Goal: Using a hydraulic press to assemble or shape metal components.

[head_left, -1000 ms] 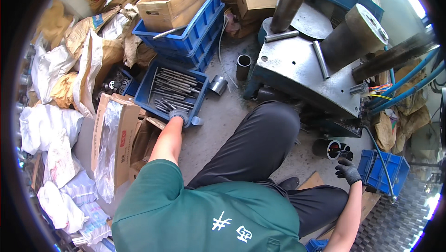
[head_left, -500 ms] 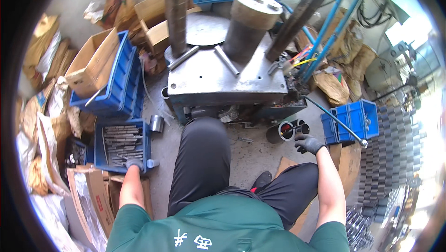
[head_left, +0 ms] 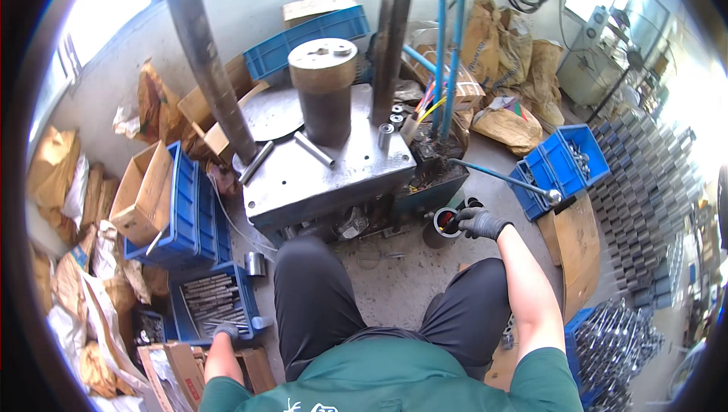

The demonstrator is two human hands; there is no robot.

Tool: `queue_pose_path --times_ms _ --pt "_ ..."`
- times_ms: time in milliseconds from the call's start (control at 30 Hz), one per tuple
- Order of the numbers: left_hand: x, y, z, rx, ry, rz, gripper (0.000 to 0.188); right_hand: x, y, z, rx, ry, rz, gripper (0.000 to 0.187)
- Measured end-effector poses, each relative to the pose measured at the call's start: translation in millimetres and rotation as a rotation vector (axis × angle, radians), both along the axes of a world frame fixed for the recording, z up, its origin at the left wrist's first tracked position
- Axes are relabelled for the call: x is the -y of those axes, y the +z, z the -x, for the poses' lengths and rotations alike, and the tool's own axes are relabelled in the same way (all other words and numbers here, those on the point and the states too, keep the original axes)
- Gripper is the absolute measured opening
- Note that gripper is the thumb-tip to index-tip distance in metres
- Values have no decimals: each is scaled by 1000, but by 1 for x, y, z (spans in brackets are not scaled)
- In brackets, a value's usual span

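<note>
Right hand (head_left: 484, 224), fingers (head_left: 467, 223) slightly spread, is near the pot (head_left: 437, 238); left hand (head_left: 226, 329), fingers I cannot tell, is at the bin (head_left: 177, 308).

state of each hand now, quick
Left hand: at the bin's near edge, grip can't be told.
Right hand: by the tube, grip can't be told.

Metal workshop, steel-topped machine (head_left: 337, 168), stacked grey parts (head_left: 641, 199), crated metal rods (head_left: 215, 300)

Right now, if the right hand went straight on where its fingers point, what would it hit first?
The right hand would probably meet the open-topped grey cylinder just left of its fingertips; depth is unclear, so it might pass over the rim.
</note>
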State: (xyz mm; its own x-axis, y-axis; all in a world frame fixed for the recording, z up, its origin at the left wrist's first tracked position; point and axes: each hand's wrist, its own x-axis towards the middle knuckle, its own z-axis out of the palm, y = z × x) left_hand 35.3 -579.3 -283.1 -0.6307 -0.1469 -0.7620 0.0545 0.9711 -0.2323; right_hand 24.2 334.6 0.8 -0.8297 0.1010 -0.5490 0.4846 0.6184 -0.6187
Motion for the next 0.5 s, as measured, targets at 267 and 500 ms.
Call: queue_pose_path --times_ms 267,500 --pt "-181 131 0 27 93 -114 58 -38 -12 -28 -135 73 -100 37" --pt "-381 147 103 40 -406 -370 56 -16 7 -15 -68 89 -158 32"
